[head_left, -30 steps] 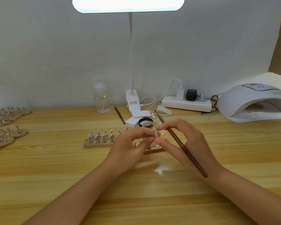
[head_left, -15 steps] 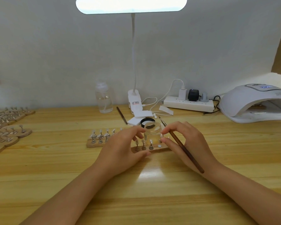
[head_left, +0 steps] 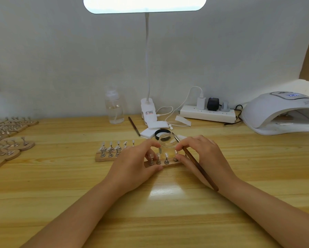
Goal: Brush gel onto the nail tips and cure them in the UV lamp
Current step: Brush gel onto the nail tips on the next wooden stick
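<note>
Scanning from the left edge, we see wooden holders crowded with metal stands on the wooden table, then a clear spray bottle by the wall. Just right of it stands the clip base of a white desk lamp, bearing a small label with red print too small for us to read. In front lies a wooden strip of nail tips on metal stands. Our left hand curls its fingers on the left end of a nearer wooden strip, whose pale nail tips stand upright on metal stands. Just behind that strip sits the open glass gel jar, holding clear gel. Our right hand grips a brown-handled brush, with its fingertips at the jar's right side and the bristle end over the rim. Farther right lies a white power strip, then the white UV lamp, its display lit blue but unreadable.
</note>
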